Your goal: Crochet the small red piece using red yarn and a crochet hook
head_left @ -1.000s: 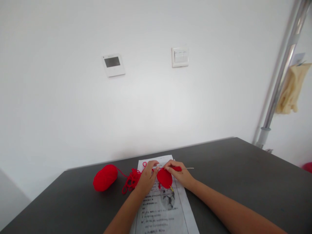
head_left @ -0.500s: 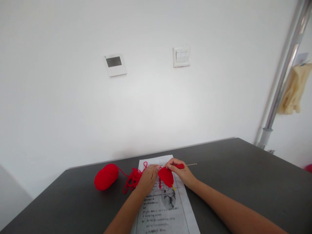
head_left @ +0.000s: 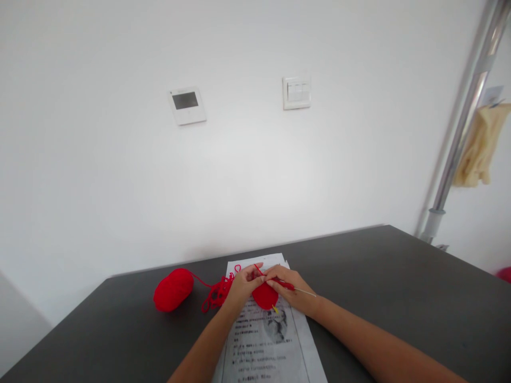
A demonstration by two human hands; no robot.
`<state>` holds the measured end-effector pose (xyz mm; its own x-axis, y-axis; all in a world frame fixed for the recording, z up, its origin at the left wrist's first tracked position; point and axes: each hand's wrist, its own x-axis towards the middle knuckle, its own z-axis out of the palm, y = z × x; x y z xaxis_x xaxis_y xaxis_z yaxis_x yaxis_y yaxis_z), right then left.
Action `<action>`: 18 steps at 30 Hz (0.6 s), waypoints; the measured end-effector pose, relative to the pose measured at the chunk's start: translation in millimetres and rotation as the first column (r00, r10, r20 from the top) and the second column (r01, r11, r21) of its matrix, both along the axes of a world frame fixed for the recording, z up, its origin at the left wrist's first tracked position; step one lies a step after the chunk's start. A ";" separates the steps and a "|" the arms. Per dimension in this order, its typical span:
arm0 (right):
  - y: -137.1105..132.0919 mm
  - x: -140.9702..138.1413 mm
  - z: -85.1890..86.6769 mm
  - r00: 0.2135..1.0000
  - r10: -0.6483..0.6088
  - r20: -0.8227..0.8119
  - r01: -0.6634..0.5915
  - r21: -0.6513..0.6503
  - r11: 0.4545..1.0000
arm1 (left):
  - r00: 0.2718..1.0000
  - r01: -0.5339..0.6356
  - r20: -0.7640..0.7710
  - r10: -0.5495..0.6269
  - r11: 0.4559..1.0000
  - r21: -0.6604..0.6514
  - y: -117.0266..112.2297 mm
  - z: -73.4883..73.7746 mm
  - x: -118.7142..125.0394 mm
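A small red crochet piece (head_left: 265, 297) hangs between my two hands, with a yellow stitch marker (head_left: 275, 309) at its lower edge. My left hand (head_left: 246, 283) pinches the piece's upper left edge, and red yarn runs over its fingers. My right hand (head_left: 290, 284) is closed around a crochet hook (head_left: 288, 285) with a red handle; its thin metal shaft points right and slightly down. The fingertips of both hands meet at the top of the piece. Loose red yarn (head_left: 217, 294) lies tangled beside my left hand, leading to a red yarn ball (head_left: 173, 290).
Under my hands lies a printed sheet (head_left: 267, 351) on the dark table (head_left: 359, 276). Behind it rises a white wall with a thermostat panel (head_left: 187, 106) and a light switch (head_left: 296, 92). A metal pole (head_left: 463, 127) and a cream cloth (head_left: 481, 149) are at the right.
The red piece has shifted slightly left and down. My left fingers have lifted with yarn across them. The hook's shaft has tilted downward at its right end.
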<state>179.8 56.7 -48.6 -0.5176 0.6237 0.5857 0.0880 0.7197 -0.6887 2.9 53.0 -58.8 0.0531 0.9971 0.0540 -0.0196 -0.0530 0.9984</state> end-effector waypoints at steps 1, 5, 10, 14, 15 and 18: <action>-0.3 0.1 0.6 1.000 0.007 -0.005 -0.007 0.018 1.000 | 1.000 -0.010 0.016 0.010 1.000 -0.002 0.0 0.5 -0.3; -0.8 0.7 4.1 0.999 0.038 -0.012 -0.037 0.080 0.996 | 0.998 -0.017 0.066 0.018 1.000 -0.023 -0.6 3.2 0.0; 0.2 1.3 5.1 0.998 0.054 -0.019 -0.052 0.122 0.991 | 0.987 0.022 0.161 -0.011 0.997 -0.068 -4.5 8.8 2.3; 1.3 2.1 3.6 0.998 0.057 -0.013 -0.054 0.147 0.988 | 0.968 0.031 0.251 -0.008 0.996 -0.086 -8.2 14.2 4.2; 1.2 2.5 3.5 0.998 0.058 -0.009 -0.056 0.155 0.986 | 0.963 0.039 0.270 -0.013 0.995 -0.091 -9.1 15.6 4.8; 0.7 4.1 4.3 0.998 0.059 0.028 -0.063 0.193 0.979 | 0.951 0.060 0.310 -0.023 0.992 -0.112 -12.3 19.7 7.1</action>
